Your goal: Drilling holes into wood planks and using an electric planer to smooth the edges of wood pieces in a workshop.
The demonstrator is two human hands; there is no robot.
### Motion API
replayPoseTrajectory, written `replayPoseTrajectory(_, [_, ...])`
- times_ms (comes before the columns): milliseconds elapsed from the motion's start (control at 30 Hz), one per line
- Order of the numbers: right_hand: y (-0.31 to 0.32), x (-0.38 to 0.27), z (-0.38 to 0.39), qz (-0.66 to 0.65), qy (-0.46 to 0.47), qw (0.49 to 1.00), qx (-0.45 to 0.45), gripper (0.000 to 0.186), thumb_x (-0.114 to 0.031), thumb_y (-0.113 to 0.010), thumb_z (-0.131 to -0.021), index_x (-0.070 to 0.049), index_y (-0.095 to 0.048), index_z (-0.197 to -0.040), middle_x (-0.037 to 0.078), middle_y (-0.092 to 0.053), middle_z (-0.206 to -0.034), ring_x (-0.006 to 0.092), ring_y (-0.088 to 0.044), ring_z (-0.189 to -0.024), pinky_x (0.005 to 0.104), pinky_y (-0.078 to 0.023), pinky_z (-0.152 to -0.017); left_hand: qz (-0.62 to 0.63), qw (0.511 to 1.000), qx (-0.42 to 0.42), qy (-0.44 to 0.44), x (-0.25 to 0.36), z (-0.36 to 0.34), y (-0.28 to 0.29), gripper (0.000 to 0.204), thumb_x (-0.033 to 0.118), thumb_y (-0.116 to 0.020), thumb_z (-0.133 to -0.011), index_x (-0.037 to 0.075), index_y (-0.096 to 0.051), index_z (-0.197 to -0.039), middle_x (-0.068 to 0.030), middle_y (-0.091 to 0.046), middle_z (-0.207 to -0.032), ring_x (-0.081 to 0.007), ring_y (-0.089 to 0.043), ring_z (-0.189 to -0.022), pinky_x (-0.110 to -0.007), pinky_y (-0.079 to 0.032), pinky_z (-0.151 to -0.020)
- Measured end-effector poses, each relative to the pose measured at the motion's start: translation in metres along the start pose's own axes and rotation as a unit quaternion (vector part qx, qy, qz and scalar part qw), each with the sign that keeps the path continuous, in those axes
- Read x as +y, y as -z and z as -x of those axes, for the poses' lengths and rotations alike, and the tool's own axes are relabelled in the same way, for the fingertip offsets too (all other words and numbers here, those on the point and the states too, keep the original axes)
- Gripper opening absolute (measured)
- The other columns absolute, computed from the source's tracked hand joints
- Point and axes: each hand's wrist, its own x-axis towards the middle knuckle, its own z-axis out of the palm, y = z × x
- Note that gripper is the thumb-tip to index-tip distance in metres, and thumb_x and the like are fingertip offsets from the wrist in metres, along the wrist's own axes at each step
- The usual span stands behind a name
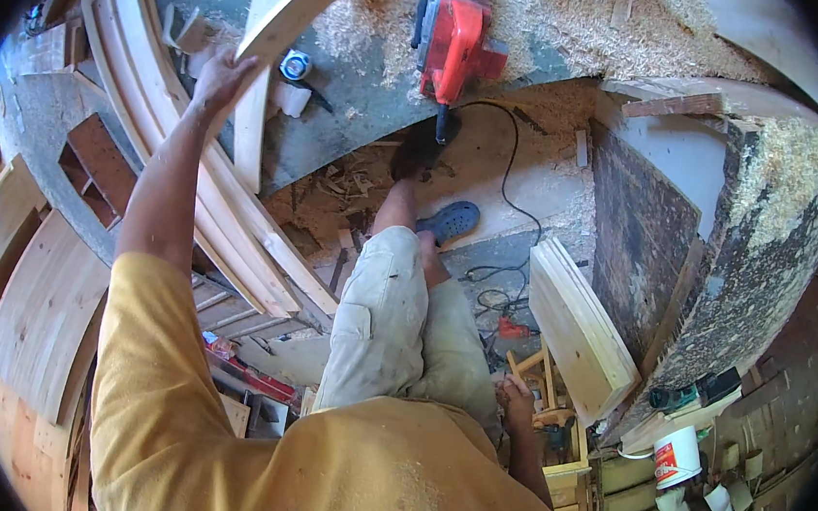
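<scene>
My left hand (pixel 218 81) is raised at arm's length, its fingers closed on the edge of a long pale wooden board (pixel 299 7) that slants up to the top edge. Beneath that hand lie several more long boards (pixel 141 42) on the workbench. My right hand (pixel 515 401) hangs low beside my hip with its fingers curled and nothing visible in them. Close to it, a stack of pale boards (pixel 572 338) leans against a dark panel. A red power planer (pixel 455 45) rests on the bench among wood shavings, and a tape measure (pixel 295 66) sits left of it.
A black cable (pixel 508 177) runs from the planer down to the floor near a blue clog (pixel 453 222). Wide wooden panels (pixel 44 311) stand at the left. A shavings-covered curved block (pixel 771 229) rises at the right, with a white bucket (pixel 676 458) and wood scraps below it.
</scene>
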Motion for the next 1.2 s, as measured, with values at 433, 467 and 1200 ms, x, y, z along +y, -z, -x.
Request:
replayPoseTrajectory(433, [-0.088, -0.113, 0.071, -0.044, 0.245, 0.958, -0.142, 0.037, -0.012, -0.06, -0.088, 0.002, -0.052, -0.122, 0.009, -0.064, -0.1, 0.0142, -0.061, -0.087, 0.0267, -0.051, -0.077, 0.314, 0.945, -0.086, -0.01, 0.223, 0.262, 0.025, 0.031, 0.023, -0.071, -0.08, -0.001, -0.064, -0.099, -0.0014, -0.064, -0.082, -0.0087, -0.057, -0.071, -0.026, -0.046, -0.066])
replayPoseTrajectory(467, [-0.097, -0.12, 0.078, -0.042, 0.287, 0.943, -0.161, 0.038, -0.013, -0.061, -0.088, 0.002, -0.052, -0.122, 0.009, -0.064, -0.1, 0.0137, -0.061, -0.086, 0.0259, -0.05, -0.077, 0.314, 0.943, -0.103, -0.032, 0.244, 0.273, 0.023, 0.032, 0.023, -0.071, -0.08, -0.001, -0.064, -0.1, -0.0012, -0.064, -0.083, -0.0085, -0.057, -0.072, -0.026, -0.047, -0.067])
replayPoseTrajectory(1200, [0.107, -0.192, 0.197, -0.414, 0.501, 0.355, -0.672, 0.025, -0.023, -0.042, -0.096, -0.004, -0.058, -0.095, -0.001, -0.042, -0.06, 0.0105, -0.043, -0.053, 0.0272, -0.039, -0.06, 0.182, 0.843, -0.393, -0.319, 0.408, 0.56, -0.017, 0.05, 0.037, -0.073, -0.082, -0.005, -0.061, -0.107, -0.005, -0.063, -0.084, -0.0092, -0.057, -0.08, -0.026, -0.046, -0.071])
